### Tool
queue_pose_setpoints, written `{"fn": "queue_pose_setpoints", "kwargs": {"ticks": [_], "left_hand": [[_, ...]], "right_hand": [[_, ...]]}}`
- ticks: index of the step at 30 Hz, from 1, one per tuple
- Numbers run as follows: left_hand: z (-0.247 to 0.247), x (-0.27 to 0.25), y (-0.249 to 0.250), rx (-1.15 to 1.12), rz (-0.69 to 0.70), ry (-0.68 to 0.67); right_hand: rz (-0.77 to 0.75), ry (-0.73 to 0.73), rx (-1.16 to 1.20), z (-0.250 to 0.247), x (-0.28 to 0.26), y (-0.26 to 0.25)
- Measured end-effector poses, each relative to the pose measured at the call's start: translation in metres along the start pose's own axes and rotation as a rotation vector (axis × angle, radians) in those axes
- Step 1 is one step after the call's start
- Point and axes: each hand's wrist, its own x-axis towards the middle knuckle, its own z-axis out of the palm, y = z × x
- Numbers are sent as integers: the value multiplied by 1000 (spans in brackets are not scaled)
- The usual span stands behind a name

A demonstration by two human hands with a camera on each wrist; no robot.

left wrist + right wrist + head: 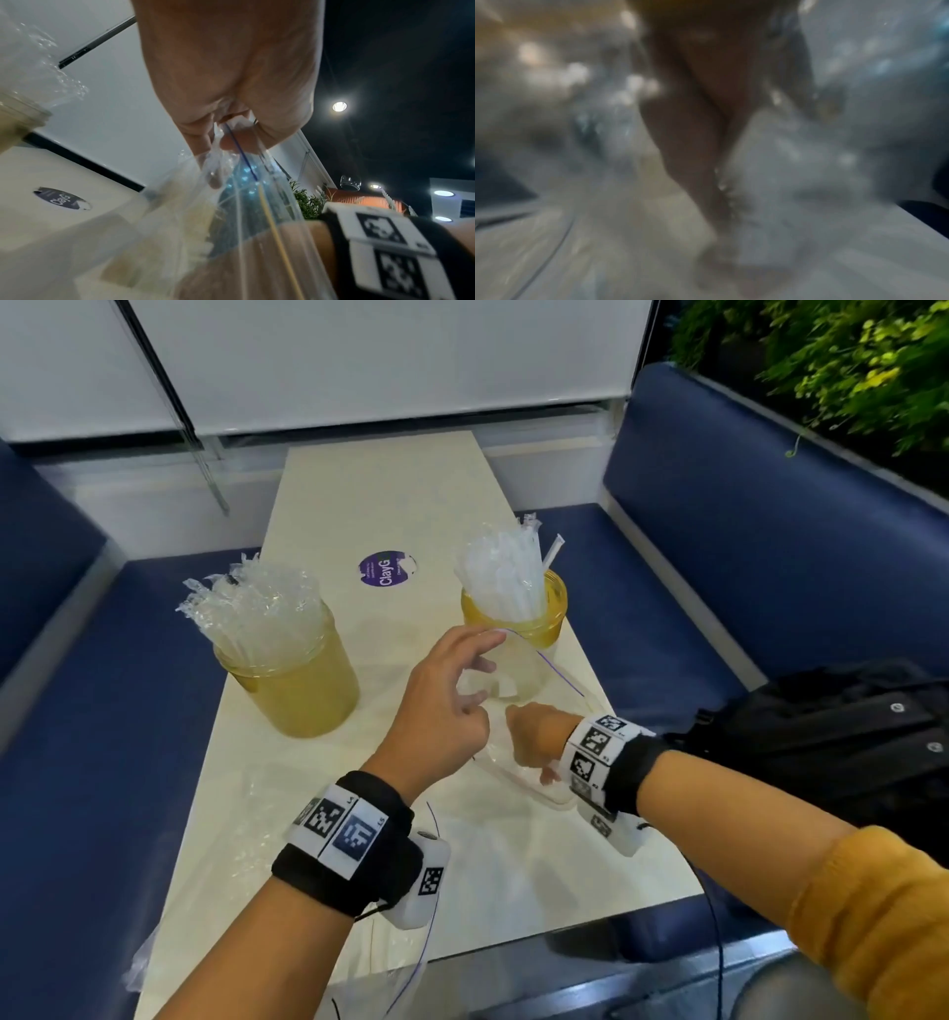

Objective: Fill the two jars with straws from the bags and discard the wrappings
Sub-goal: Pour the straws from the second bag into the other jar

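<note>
At the table's (359, 505) 5 o'clock, the left hand (441, 706) pinches the bag's (534, 675) rim; the right hand (534, 737) reaches inside, grip unclear. Thin, slippery film: hold the zip edge.

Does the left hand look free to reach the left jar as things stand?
Probably not yet: the left hand pinches the clear bag open. The path across the table to the left jar looks unobstructed.

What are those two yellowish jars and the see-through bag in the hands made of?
Jars: probably translucent plastic, amber-tinted with a dull sheen, though glass is possible. Bag: thin, clear, glossy plastic film; it crumples where the left hand pinches it.
</note>
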Motion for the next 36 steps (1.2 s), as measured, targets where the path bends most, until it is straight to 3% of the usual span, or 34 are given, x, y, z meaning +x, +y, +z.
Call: {"fn": "queue_pose_setpoints", "kwargs": {"ticks": [2, 7, 12, 15, 17, 21, 26, 30, 36], "left_hand": [[0, 0, -2, 34, -18, -17], [3, 2, -9, 111, -64, -25], [-1, 4, -9, 172, -57, 52], [-6, 7, -7, 113, -65, 150], [-7, 9, -8, 57, -108, 181], [-2, 11, -8, -24, -146, 165], [6, 12, -5, -9, -124, 112], [7, 11, -4, 5, -119, 79], [4, 9, -7, 6, -126, 88]], "right_hand": [[-4, -12, -89, -12, -13, 1], [-108, 132, -391, -49, -57, 6], [-168, 64, -460, -99, -101, 43], [-189, 22, -207, -125, -120, 75], [-258, 86, 11, -137, -126, 97], [-479, 517, 535, -144, -112, 107], [-680, 843, 1276, -151, -55, 72], [-570, 982, 1350, -154, -1, 49], [-419, 887, 1281, -117, 58, 42]]}}
